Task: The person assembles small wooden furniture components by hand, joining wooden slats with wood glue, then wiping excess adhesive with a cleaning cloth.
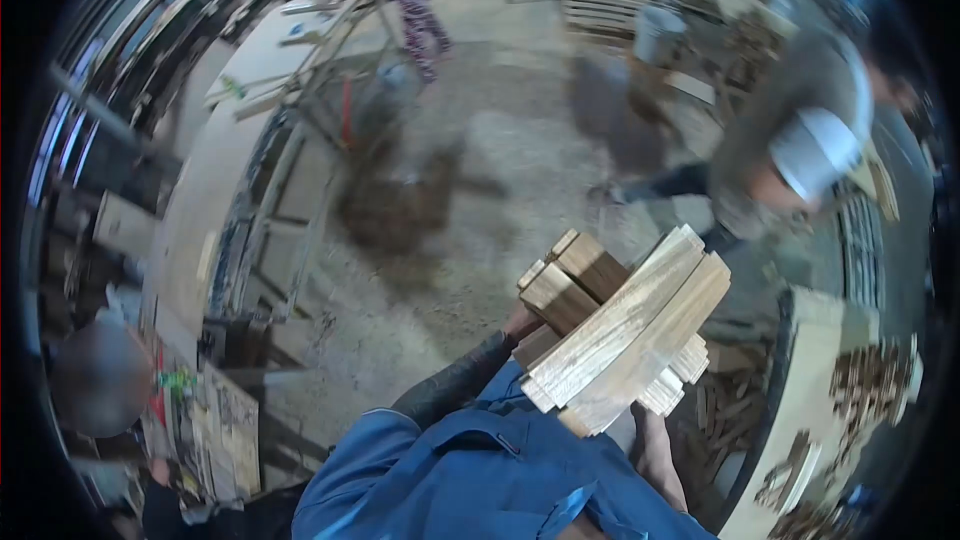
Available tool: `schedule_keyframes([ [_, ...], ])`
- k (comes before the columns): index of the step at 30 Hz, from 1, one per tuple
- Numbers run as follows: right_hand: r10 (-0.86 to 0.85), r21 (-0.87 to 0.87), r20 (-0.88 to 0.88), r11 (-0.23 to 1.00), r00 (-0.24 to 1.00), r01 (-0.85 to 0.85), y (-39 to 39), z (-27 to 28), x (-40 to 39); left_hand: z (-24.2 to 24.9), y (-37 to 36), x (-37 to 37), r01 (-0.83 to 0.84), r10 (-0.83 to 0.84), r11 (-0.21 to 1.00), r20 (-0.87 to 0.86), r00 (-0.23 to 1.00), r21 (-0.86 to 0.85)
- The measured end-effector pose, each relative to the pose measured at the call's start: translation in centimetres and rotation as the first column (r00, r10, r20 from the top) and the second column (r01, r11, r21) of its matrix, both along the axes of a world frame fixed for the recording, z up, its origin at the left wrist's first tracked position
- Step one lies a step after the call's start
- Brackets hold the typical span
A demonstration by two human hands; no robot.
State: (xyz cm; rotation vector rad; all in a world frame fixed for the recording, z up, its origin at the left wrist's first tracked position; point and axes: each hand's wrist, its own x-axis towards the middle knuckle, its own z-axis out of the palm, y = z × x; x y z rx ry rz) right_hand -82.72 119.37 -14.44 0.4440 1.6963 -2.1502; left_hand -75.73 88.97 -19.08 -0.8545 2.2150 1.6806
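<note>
A stack of short wooden boards (640, 330) is held up in front of my chest, with several pieces laid crosswise over others. At the stack's left side, my left hand (523, 323) supports it, mostly hidden behind the wood. My right hand (652, 432) holds the stack from the lower right, its fingers tucked under the board ends. The upper boards are pale and long; the crossing pieces (562, 292) beneath show darker sides.
A long workbench (190, 220) runs along the left, with a person beside its near end. Another person in a white cap (815, 155) bends at the right. Wood scraps (725, 405) lie beside a table (800, 380) holding small wood stacks (870, 380). A person stands at the far end.
</note>
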Motion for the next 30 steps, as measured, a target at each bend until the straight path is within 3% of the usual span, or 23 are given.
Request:
schedule_keyframes([
  [5, 0.305, 0.001, -0.008, 0.952, 0.952, -0.305, -17.6, -0.8, -3.4, 1.0, -15.0, 3.8, -0.274, 0.274, 0.961, -0.019, 0.962, -0.031],
  [8, 0.452, 0.005, -0.001, 0.892, 0.892, -0.452, -25.0, -1.8, -5.9, 1.3, -20.3, 5.5, -0.412, 0.411, 0.910, -0.020, 0.911, -0.041],
  [17, 0.839, 0.013, -0.038, 0.544, 0.543, -0.839, -57.7, -2.5, -7.9, 2.6, -41.0, 14.1, -0.739, 0.744, 0.664, 0.007, 0.668, -0.111],
  [24, 0.963, 0.035, -0.129, 0.241, 0.235, -0.970, -83.9, -1.8, -0.7, 0.9, -53.5, 22.7, -0.884, 0.889, 0.457, 0.036, 0.456, -0.100],
  [30, 0.978, 0.052, -0.114, 0.181, 0.175, -0.982, -99.9, -3.6, 7.5, -1.6, -67.8, 30.4, -0.893, 0.899, 0.438, 0.050, 0.435, -0.105],
])
